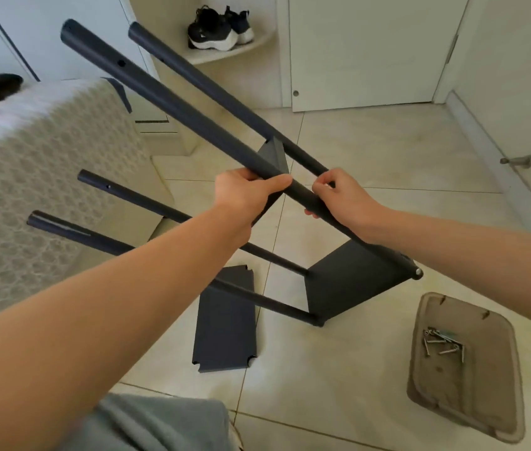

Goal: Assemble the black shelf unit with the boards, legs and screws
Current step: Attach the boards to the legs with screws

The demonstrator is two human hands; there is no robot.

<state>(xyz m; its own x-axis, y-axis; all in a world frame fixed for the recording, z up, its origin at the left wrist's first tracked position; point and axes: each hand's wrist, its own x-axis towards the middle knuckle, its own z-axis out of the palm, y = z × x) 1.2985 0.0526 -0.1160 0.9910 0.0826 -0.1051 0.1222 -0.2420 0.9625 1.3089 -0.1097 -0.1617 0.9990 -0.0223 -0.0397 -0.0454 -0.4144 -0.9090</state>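
Observation:
The black shelf frame is tilted over the floor, its several round legs (173,105) pointing up and left. One black board (355,281) is fixed at the legs' lower ends. A second board (274,154) sits edge-on between the legs at mid-height. My left hand (248,193) grips the nearest upper leg and that board's edge. My right hand (339,196) pinches the same leg just to the right. A third loose board (225,323) lies flat on the tiles. Several screws (443,343) lie in a beige tray (472,402).
A bed with a patterned cover (29,177) stands at the left, close to the leg tips. White doors (365,50) close the far wall, and black shoes (222,27) sit on a corner shelf. A door stopper (518,161) sticks out at the right.

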